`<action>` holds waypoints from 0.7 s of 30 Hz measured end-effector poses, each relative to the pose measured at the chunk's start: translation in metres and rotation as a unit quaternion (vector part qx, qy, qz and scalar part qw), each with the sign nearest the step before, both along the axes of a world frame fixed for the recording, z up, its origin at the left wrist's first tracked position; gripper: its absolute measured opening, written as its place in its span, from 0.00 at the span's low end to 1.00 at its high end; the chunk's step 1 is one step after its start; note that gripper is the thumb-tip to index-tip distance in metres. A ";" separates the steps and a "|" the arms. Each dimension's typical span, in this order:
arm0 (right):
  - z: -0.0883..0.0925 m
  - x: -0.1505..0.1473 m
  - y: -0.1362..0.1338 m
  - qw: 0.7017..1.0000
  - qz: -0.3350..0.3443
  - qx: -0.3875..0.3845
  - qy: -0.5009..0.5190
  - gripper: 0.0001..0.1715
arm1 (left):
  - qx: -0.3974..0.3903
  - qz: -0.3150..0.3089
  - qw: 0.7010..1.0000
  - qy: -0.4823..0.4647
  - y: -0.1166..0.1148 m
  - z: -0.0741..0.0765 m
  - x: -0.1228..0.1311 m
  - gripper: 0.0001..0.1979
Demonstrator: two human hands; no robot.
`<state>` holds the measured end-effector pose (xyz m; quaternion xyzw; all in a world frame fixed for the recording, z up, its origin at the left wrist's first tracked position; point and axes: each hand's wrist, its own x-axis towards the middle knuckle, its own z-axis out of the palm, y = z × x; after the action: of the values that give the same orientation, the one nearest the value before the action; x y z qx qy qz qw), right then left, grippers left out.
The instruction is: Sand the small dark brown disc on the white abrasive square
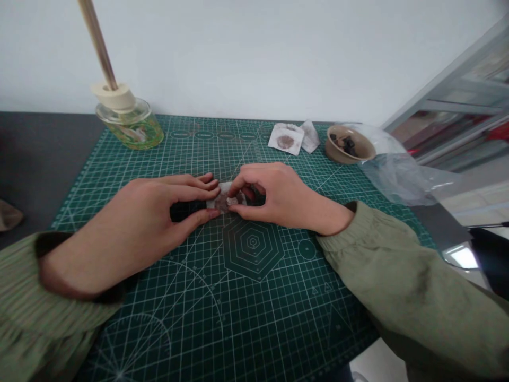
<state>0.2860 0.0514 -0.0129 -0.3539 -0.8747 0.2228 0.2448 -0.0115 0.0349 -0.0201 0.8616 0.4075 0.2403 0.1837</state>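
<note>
Pinching small bag mid-mat with right hand; left hand spread open, touching bag's left end. Work seems midway, bag unreleased. Green mat covering most of bench. Farther: two other bags, whether finished unclear; bowl with dark bits, plastic wrap, bottle with sticks, white wall.

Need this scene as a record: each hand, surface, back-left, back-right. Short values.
left hand: touching left end of small pale packet
right hand: thumb and finger pinched at same packet
surface: green cutting mat
back-left: glass bottle holding sticks
back-right: brown-marked sachet, second sachet, bowl with dark pieces, clear plastic bag
</note>
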 end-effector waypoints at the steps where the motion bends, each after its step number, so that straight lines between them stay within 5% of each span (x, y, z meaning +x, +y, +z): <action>1: 0.000 0.000 0.000 1.000 -0.012 0.004 -0.002 0.08 | 0.003 -0.001 1.000 0.003 0.000 0.000 -0.001 0.30; 21: 0.001 0.004 0.003 1.000 -0.012 0.004 0.009 0.07 | 0.039 -0.041 0.998 0.001 0.002 -0.006 -0.003 0.22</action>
<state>0.2902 0.0545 -0.0120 -0.3618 -0.8690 0.2194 0.2567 -0.0144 0.0369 -0.0261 0.8843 0.3625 0.2478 0.1590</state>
